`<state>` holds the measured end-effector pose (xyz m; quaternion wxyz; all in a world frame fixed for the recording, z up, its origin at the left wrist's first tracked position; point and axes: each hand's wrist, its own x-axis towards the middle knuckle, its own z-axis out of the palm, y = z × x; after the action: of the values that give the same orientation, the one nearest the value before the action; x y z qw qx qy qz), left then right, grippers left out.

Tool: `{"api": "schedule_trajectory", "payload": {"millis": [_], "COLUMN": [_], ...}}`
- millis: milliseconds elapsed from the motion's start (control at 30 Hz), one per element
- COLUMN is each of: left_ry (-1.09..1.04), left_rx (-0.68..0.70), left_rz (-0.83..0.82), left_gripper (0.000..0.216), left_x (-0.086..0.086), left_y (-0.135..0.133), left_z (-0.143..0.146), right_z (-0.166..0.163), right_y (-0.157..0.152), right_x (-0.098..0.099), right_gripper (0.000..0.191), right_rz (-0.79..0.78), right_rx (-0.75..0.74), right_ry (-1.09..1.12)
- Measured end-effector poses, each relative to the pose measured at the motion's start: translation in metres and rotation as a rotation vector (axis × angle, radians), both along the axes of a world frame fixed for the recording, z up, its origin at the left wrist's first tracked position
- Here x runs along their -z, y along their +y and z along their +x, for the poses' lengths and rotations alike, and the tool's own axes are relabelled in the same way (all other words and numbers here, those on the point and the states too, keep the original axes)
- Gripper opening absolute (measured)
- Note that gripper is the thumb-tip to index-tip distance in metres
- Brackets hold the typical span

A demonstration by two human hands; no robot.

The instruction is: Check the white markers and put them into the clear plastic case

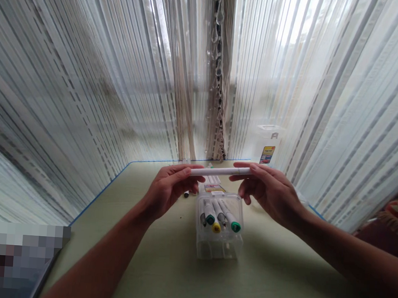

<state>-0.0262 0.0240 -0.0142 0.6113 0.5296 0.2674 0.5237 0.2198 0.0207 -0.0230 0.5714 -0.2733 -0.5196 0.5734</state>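
While you held the white marker (218, 171) up in front of you, both ends were taken: your left grip (166, 184) was closed around one end between thumb and fingers, and your right grip (273, 188) was pinched on the other. The hold probably called for a light, even pressure from both sides, since a smooth barrel like that could well have rolled or slipped under an uneven pinch. You did best, I judge, with your wrists at a matching height and any pull or twist kept along the barrel's line, so that the marker was not bent. Care was also due below, where loose fingers could have knocked the clear box (218, 251) on the table (136, 267).

The marker hung above the table, just beyond the box's near end as you saw it, almost level, its left end slightly lower. It looked slim, straight and plain white, with a thin seam near your right fingers. You could not have read any lettering on it from this view, and its tips were hidden by your fingers.
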Motion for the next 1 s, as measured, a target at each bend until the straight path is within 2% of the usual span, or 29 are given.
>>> {"api": "schedule_trajectory", "payload": {"millis": [300, 567, 700, 1000], "left_ry": [-0.023, 0.263, 0.302, 0.378], "left_rx": [-0.011, -0.189, -0.202, -0.291], "left_rz": [-0.014, 0.094, 0.119, 0.17], "left_gripper": [0.031, 0.026, 0.029, 0.031], "left_x": [-0.0025, 0.0026, 0.0029, -0.0012], "left_y": [-0.0008, -0.0004, 0.0001, -0.0038], "left_z": [0.0009, 0.0027, 0.0042, 0.0089], "right_z": [0.0003, -0.0006, -0.0025, -0.0033], "right_y": [-0.0011, 0.0022, 0.0009, -0.0016], "right_x": [-0.0001, 0.0045, 0.0027, -0.0007], "right_gripper": [0.032, 0.031, 0.03, 0.029], "right_rz": [0.005, 0.107, 0.156, 0.149], "right_rx": [0.002, 0.047, 0.075, 0.09], "right_ry": [-0.004, -0.113, -0.184, -0.216]}}
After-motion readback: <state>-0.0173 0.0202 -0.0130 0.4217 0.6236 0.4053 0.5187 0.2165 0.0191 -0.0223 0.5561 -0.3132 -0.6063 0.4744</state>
